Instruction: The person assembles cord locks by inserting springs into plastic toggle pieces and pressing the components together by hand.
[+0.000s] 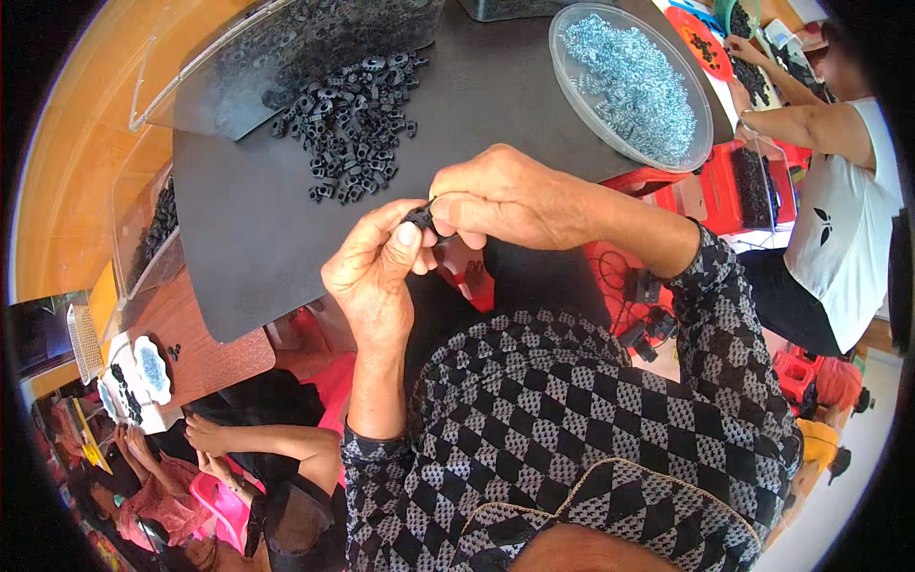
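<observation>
Over the near edge of the dark grey table (248, 238), my two hands meet around a small black plastic part (419, 218). My left hand (376, 276) pinches it between thumb and fingers. From the right, my right hand (510, 200) closes its fingertips against the same part; a tiny thin piece shows at the pinch, too small to name. Beyond my hands lies a loose pile of similar black plastic parts (353, 124). A round clear tub (575, 103) at the far right of the table holds many small, shiny, bluish spring-like pieces (639, 91).
A clear bin (195, 100) lies tilted behind the pile, with more black parts. Another clear bin (124, 224) stands left of the table. Red stools (715, 186) and black cables (620, 286) are at the right. Co-workers sit at lower left and upper right, their hands at other tables.
</observation>
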Motion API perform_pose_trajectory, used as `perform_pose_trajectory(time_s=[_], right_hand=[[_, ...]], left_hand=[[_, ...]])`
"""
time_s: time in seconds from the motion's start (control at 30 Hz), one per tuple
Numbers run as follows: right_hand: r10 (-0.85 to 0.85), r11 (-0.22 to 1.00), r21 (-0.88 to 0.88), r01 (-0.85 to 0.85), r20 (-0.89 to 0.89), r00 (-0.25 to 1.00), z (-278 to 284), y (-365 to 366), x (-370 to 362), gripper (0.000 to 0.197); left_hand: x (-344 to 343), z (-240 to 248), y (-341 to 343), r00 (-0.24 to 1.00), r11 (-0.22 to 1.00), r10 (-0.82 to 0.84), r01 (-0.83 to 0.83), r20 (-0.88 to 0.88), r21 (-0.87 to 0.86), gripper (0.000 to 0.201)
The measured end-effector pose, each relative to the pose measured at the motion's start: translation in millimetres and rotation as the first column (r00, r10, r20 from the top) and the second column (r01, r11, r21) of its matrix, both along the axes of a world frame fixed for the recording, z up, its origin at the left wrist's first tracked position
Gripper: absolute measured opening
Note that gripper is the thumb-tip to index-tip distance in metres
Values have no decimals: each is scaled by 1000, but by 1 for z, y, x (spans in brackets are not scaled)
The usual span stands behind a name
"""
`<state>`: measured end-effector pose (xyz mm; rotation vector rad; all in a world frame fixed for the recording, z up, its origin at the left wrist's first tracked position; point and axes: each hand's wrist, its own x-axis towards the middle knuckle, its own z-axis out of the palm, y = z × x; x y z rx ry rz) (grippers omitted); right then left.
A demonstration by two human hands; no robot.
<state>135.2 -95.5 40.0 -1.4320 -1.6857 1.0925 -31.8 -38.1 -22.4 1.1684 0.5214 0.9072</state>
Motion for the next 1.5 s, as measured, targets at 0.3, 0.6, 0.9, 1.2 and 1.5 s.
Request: perform_pose_trajectory(time_s=[0.3, 0.6, 0.9, 1.2, 1.5], right_hand=[[-10, 937, 338, -82, 261, 965, 5, 5, -5, 26], [-43, 944, 325, -58, 296, 954, -10, 6, -8, 29], [-124, 933, 341, -114, 602, 789, -9, 3, -20, 27], [-240, 884, 462, -66, 571, 785, -18, -7, -27, 21], [-190, 941, 337, -19, 575, 796, -4, -4, -20, 17]], left_hand=[[-1, 5, 5, 988, 988, -45, 66, 150, -137, 22], [-1, 2, 0, 991, 997, -15, 25, 130, -70, 22], [3, -4, -8, 987, 969, 163, -162, 8, 185, 14], [5, -2, -16, 941, 875, 302, -210, -153, 437, 13], [8, 7, -12, 972, 972, 194, -172, -133, 163, 17]])
